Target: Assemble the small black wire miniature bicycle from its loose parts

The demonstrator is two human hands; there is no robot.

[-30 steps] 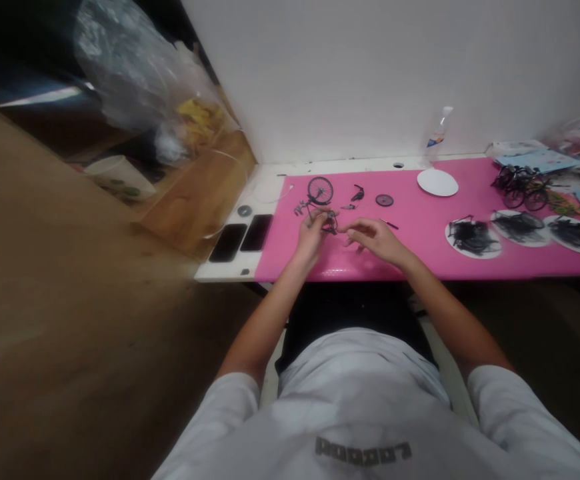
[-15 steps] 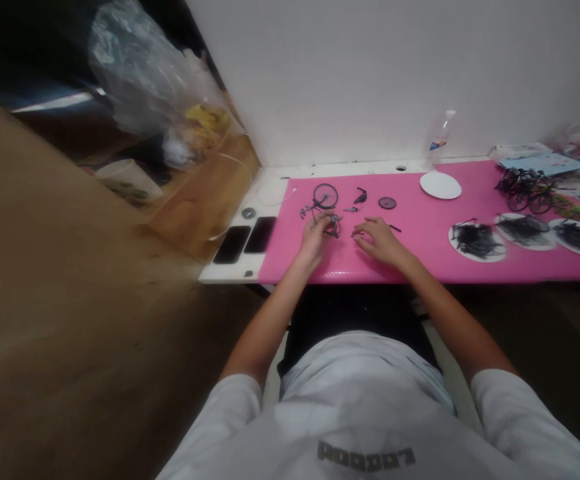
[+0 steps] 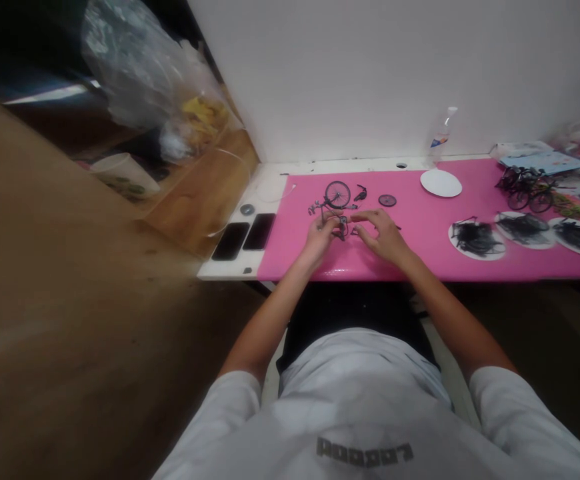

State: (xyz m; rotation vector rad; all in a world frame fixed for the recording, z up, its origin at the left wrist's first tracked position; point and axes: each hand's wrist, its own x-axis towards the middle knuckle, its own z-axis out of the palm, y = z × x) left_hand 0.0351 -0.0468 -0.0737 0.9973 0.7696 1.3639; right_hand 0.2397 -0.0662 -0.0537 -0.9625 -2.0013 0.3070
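My left hand is closed on the frame of a small black model bicycle that rests on the pink mat; its one wheel stands just beyond my fingers. My right hand lies close beside it, fingers curled in a pinch toward the same frame, holding something too small to make out. A loose black wheel and a small dark saddle part lie on the mat just behind my hands.
Two dark phones lie on the white desk edge to the left. A white disc and a plastic bottle stand at the back. Three plates of black parts and finished model bicycles are at the right.
My right hand has moved left toward the model bicycle in my left hand, and the two hands now nearly touch.
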